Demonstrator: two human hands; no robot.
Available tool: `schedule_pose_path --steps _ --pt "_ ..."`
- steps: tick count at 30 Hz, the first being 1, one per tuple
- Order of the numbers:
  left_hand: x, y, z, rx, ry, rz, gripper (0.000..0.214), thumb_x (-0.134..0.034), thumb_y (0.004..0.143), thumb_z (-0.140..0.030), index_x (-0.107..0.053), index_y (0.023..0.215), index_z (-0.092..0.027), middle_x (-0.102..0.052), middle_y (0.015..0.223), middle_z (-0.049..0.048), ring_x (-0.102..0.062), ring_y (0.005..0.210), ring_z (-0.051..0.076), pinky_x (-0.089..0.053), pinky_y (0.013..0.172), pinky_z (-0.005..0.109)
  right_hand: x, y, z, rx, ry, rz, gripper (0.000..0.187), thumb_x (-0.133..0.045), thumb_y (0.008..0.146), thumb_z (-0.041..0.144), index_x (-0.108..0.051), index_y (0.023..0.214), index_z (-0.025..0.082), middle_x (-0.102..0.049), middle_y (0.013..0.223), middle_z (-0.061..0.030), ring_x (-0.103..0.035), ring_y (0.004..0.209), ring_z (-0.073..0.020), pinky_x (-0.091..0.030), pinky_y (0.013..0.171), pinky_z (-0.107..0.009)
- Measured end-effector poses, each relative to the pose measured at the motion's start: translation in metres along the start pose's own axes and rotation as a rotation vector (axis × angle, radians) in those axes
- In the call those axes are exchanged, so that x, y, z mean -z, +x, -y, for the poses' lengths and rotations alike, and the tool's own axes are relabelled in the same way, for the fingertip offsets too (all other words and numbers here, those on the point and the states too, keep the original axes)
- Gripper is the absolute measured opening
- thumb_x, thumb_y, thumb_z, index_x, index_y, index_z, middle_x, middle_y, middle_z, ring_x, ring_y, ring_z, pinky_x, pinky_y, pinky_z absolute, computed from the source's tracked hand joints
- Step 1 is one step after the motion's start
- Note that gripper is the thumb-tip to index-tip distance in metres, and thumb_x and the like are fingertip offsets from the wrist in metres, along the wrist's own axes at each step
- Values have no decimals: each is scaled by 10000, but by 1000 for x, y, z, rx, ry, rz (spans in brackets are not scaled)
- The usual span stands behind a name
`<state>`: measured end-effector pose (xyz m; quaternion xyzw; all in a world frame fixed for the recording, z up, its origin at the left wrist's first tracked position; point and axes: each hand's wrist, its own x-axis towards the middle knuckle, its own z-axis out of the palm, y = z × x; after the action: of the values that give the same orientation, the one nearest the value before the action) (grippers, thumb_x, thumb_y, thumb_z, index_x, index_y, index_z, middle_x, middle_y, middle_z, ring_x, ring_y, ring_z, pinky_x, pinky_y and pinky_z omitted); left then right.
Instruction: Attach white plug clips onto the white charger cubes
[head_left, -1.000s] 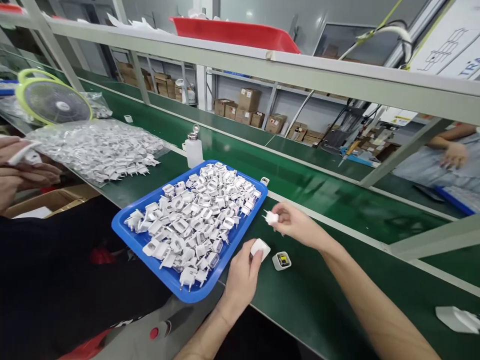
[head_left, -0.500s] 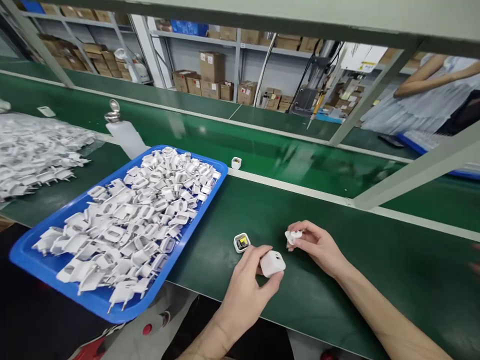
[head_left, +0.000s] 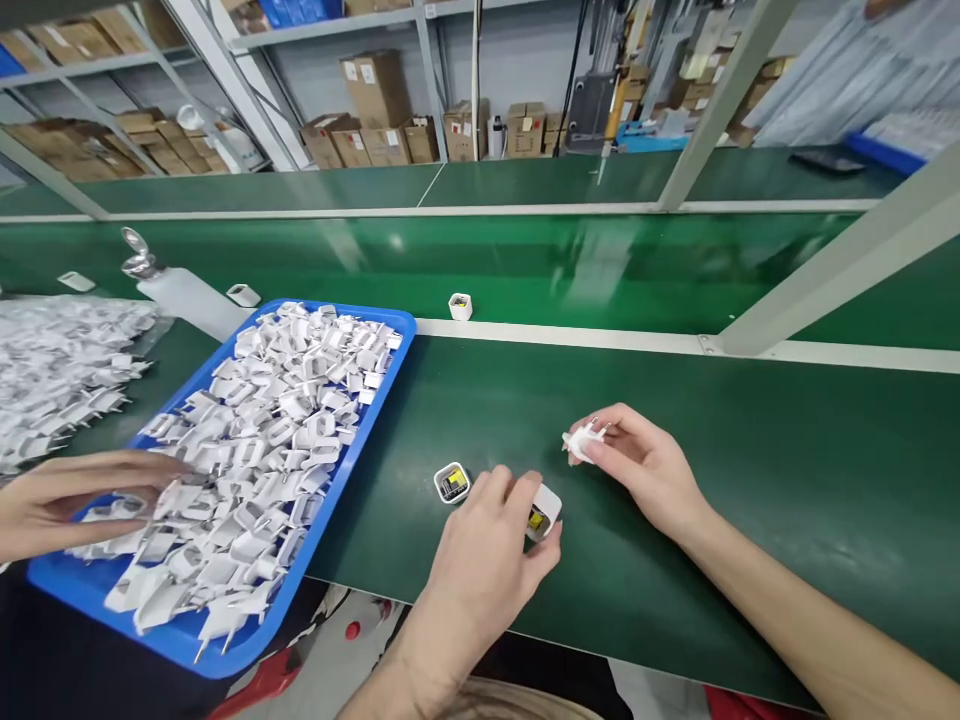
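My left hand (head_left: 495, 545) is closed around a white charger housing (head_left: 550, 507), turned so that its open end with a yellow part inside shows. Pinched in my right hand (head_left: 649, 465) is a white plug cover (head_left: 583, 438) with two metal pins pointing up and away. A gap separates the two pieces. Just left of my left hand, a second charger housing (head_left: 452, 484) rests on the green bench, open side up, with yellow and dark parts inside. A blue tray (head_left: 360, 430) heaped with white plug covers (head_left: 289, 400) lies farther left.
Another person's hand (head_left: 82, 500) reaches into the tray from the left. A white bottle (head_left: 191, 300) with a metal top stands behind it. Another housing (head_left: 460, 306) sits by the white rail (head_left: 562, 335). A slanted post (head_left: 832, 260) rises at right.
The housing in my left hand has turned, so its open end now shows. The plug cover's pins have come into sight. A co-worker's hand has entered the tray. My view has shifted.
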<state>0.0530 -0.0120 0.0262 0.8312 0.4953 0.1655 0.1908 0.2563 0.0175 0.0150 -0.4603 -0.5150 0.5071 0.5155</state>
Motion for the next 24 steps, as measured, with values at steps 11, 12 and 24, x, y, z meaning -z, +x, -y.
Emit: schedule_pose_path --steps 11,12,24 --pt "-25 10 6 30 -8 -34 438 -792 801 -530 -606 1041 -215 -664 919 -6 -680 839 213 -513 658 324 1 -8 15 95 -530 250 234 -651 940 451 -671 909 220 -613 769 1 -522 641 -120 -452 595 -265" --pt "-28 9 5 25 18 -68 411 -786 806 -533 -606 979 -207 -653 882 -4 -674 819 213 -504 643 325 1 -8 14 69 -539 236 250 -644 941 467 -662 912 219 -615 762 5 -523 630 -117 -446 584 -260" --pt "-21 -1 2 51 -61 -86 193 -701 834 -336 -544 822 -224 -620 784 -22 -635 728 178 -435 619 307 1 -13 23 75 -549 294 237 -670 930 443 -641 866 217 -613 725 14 -504 593 -101 -426 561 -243"
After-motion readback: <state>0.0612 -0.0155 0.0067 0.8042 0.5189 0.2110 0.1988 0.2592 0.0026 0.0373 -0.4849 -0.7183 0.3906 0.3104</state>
